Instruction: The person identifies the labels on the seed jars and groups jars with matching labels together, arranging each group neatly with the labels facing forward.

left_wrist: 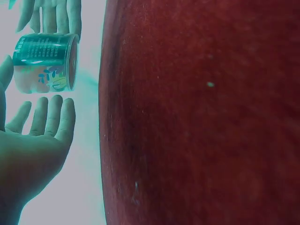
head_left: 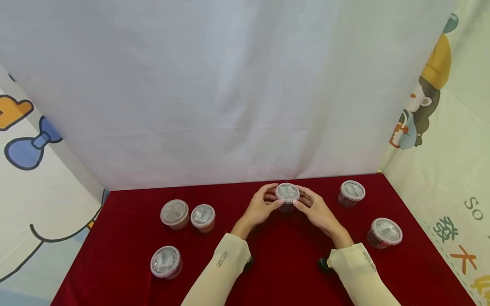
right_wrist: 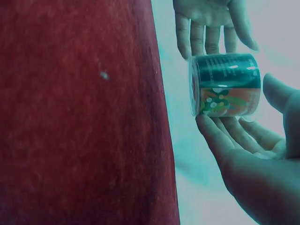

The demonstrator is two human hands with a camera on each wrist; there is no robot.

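Note:
Both hands are around a clear round plastic tub with a translucent lid (head_left: 287, 192), near the back of the red table. Its side (right_wrist: 229, 86) carries a dark green band above a printed orange part in the right wrist view. My left hand (head_left: 263, 206) holds the tub's left side, its thumb by the lid rim. From the right side my right hand (head_left: 314, 210) holds it, thumb also near the rim. In both wrist views the tub (left_wrist: 46, 63) appears raised off the cloth. Some finger contact lies hidden behind it.
On the left stand a wide-lidded tub (head_left: 175, 212), a smaller tub (head_left: 203, 216) beside it, and another tub (head_left: 166, 262) nearer the front. Two more tubs stand on the right, one at the back (head_left: 352, 192), one nearer (head_left: 386, 232). A white curtain (head_left: 199, 106) hangs behind the red cloth (head_left: 126, 238).

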